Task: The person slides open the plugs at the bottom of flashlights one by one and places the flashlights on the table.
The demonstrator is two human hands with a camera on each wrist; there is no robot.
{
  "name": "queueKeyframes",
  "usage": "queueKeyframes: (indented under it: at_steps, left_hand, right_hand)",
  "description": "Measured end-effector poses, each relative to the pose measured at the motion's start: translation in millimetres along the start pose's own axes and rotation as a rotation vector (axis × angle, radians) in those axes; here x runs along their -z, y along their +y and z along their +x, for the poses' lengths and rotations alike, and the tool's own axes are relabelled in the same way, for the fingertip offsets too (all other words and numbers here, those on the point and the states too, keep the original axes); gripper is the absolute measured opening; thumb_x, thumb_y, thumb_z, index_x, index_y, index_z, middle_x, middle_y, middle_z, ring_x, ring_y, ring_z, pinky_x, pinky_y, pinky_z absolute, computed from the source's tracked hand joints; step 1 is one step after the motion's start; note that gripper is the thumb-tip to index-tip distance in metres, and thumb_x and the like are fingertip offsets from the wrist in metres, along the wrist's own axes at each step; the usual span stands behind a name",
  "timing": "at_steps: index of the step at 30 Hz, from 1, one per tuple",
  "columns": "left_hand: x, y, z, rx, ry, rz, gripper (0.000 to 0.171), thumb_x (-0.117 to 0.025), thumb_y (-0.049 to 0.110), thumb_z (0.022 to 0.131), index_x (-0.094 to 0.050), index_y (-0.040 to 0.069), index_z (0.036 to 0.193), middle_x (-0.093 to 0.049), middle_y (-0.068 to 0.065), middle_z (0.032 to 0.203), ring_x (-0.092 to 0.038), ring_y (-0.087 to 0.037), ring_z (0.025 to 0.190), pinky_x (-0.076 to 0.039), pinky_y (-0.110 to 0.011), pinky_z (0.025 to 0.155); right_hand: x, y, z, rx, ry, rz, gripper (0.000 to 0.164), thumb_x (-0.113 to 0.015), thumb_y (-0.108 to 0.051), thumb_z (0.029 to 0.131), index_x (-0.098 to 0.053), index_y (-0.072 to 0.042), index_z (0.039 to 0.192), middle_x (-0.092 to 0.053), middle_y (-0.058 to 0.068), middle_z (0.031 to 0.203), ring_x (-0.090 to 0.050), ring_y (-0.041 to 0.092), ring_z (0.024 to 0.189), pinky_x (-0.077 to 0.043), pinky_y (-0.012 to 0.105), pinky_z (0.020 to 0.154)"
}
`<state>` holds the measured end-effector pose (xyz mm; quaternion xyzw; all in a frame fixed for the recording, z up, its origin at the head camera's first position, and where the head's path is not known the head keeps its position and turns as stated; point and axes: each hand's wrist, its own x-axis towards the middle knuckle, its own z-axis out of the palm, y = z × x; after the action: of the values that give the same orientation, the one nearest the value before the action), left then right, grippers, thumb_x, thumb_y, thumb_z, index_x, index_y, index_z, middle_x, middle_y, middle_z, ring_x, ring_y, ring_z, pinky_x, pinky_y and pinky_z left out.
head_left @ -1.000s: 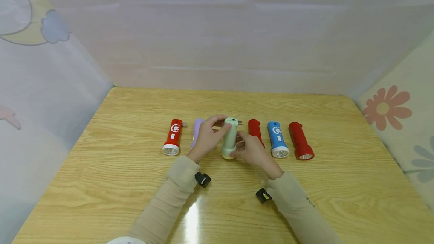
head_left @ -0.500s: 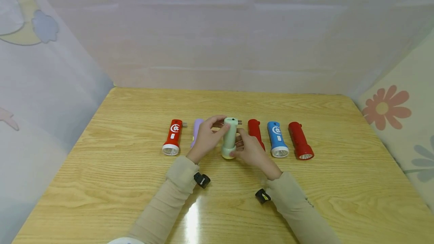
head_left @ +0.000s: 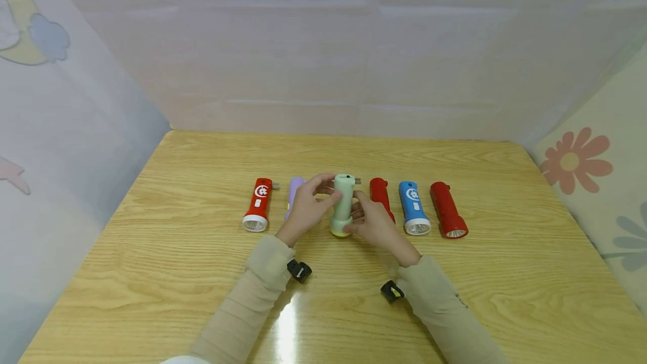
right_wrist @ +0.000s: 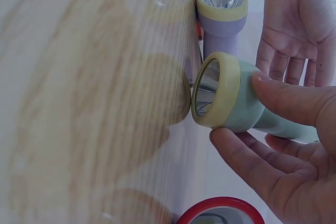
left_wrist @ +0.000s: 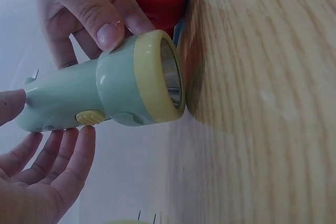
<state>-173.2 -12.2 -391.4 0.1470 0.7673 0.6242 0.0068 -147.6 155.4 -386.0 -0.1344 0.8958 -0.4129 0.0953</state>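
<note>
A pale green flashlight point(head_left: 343, 201) with a yellow lens rim stands nearly upright at the middle of the table, lens end down and its rim right at the wood. Two metal plug prongs point(head_left: 358, 181) stick out to the right from its upper end. My left hand point(head_left: 306, 208) holds the upper barrel between thumb and fingers; in the left wrist view, its fingertips lie near a yellow switch point(left_wrist: 90, 117). Lower down, my right hand point(head_left: 379, 228) grips the wide head, with the thumb point(right_wrist: 283, 95) on one side and fingers on the other.
To the left lie a red-and-white flashlight point(head_left: 258, 204) and a purple flashlight point(head_left: 294, 192), partly behind my left hand. On the right are a red flashlight point(head_left: 380, 192) partly covered by my right hand, a blue one point(head_left: 413, 204) and another red one point(head_left: 448, 209).
My left thumb has shifted slightly down and left along the green flashlight's barrel. The flashlight and my right hand stay almost where they were.
</note>
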Motion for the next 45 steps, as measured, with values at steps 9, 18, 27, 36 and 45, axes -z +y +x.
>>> queueKeyframes:
  at_steps: [9,18,27,36,45]
  left_hand:
    - [0.1,0.0,0.7,-0.004,0.015,0.006,0.039,-0.064,0.007,0.085,-0.053,0.001,0.123,-0.060,-0.014,0.107,-0.059,-0.024,0.094,-0.049,-0.034,0.079]
    - [0.6,-2.6,2.0,0.028,0.011,-0.010,0.042,-0.063,0.011,0.086,-0.051,0.003,0.126,-0.059,-0.014,0.110,-0.057,-0.026,0.099,-0.048,-0.038,0.083]
    - [0.0,-3.2,2.8,0.017,0.017,0.015,0.041,-0.062,0.006,0.086,-0.051,0.003,0.126,-0.060,-0.013,0.108,-0.058,-0.024,0.096,-0.048,-0.035,0.082]
    - [2.7,-0.9,0.6,0.050,-0.007,0.038,0.047,-0.062,0.005,0.086,-0.048,0.007,0.131,-0.060,-0.012,0.107,-0.059,-0.025,0.095,-0.050,-0.037,0.079]
    - [2.3,-6.6,3.4,0.083,-0.019,0.043,0.049,-0.061,0.007,0.087,-0.046,0.010,0.133,-0.060,-0.011,0.108,-0.059,-0.025,0.095,-0.051,-0.034,0.075]
  right_hand:
    - [-0.7,1.9,1.8,0.014,0.007,-0.003,0.067,-0.075,-0.003,0.073,-0.039,0.002,0.130,-0.061,0.019,0.105,-0.061,0.028,0.089,-0.050,0.039,0.080]
    - [-2.9,1.9,1.7,0.049,0.020,0.028,0.069,-0.073,0.002,0.074,-0.038,0.004,0.133,-0.058,0.023,0.112,-0.060,0.033,0.096,-0.050,0.038,0.080]
    - [-3.2,-0.2,1.7,0.049,0.040,0.065,0.068,-0.072,0.004,0.073,-0.038,0.007,0.132,-0.058,0.023,0.112,-0.059,0.033,0.097,-0.049,0.039,0.081]
    - [-3.7,-0.4,2.5,0.035,0.055,0.080,0.071,-0.072,0.004,0.073,-0.035,0.005,0.134,-0.058,0.023,0.112,-0.060,0.032,0.097,-0.049,0.039,0.082]
    - [-4.0,0.0,3.5,0.021,0.055,0.078,0.073,-0.072,0.004,0.073,-0.033,0.005,0.134,-0.058,0.023,0.112,-0.060,0.032,0.096,-0.050,0.038,0.081]
